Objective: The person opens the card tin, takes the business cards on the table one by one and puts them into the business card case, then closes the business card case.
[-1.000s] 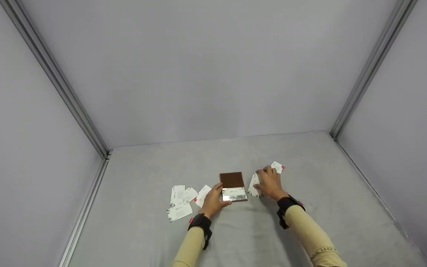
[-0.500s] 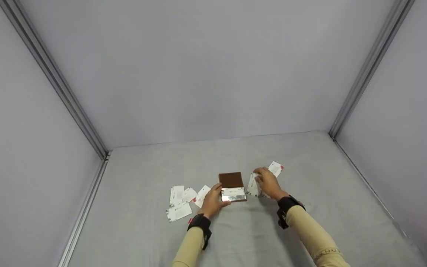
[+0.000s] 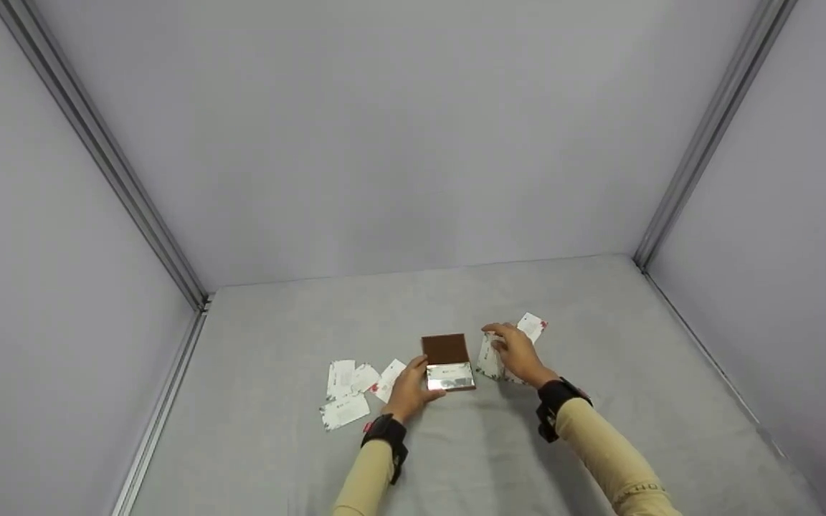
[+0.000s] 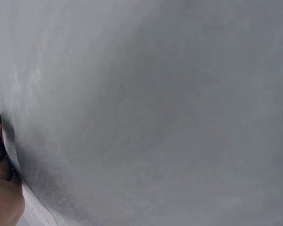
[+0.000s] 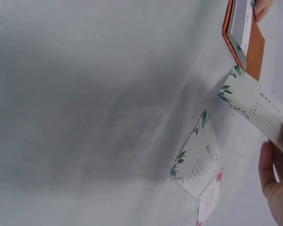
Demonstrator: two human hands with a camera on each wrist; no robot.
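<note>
An open card case (image 3: 447, 362) with a brown lid and a silver tray lies on the grey table (image 3: 456, 451). My left hand (image 3: 415, 383) grips its left side; in the right wrist view the case (image 5: 243, 35) shows a fingertip at its top. Just right of the case, my right hand (image 3: 505, 345) pinches a white card (image 3: 488, 357) with leaf print, lifted off the table. In the right wrist view this card (image 5: 254, 109) tilts toward the case, with my fingers (image 5: 273, 179) on its lower end.
Several white cards (image 3: 350, 387) lie scattered left of the case. One card (image 3: 532, 325) lies beyond my right hand, and two more cards (image 5: 198, 160) lie below the held one. Grey walls and metal corner rails (image 3: 700, 150) enclose the table. The left wrist view shows mostly grey cloth.
My right hand has picked a card up from the table and drawn it slightly left toward the case. The left hand and case have stayed put.
</note>
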